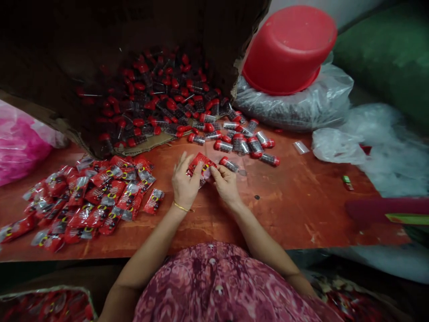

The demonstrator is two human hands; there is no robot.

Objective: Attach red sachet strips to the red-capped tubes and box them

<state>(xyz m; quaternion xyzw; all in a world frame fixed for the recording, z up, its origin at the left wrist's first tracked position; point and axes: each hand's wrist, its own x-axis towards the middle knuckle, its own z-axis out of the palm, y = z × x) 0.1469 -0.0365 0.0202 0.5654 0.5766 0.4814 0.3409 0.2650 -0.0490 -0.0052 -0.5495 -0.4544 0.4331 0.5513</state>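
My left hand [184,182] and my right hand [225,183] meet over the red table [295,201], both pinching one small red packet [201,163] between their fingertips. A clear tube with a red cap [229,164] lies just beyond my right hand. To the left lies a heap of filled red packets [90,197]. Behind my hands, several red-capped tubes [161,103] spill out of a tipped cardboard box [100,53] onto the table.
A red plastic bucket [290,49] rests upside down on a clear bag of tubes [295,107] at the back right. Loose clear plastic [375,147] covers the right side. A pink bag [20,143] lies far left. More packets [47,306] fill a container below left.
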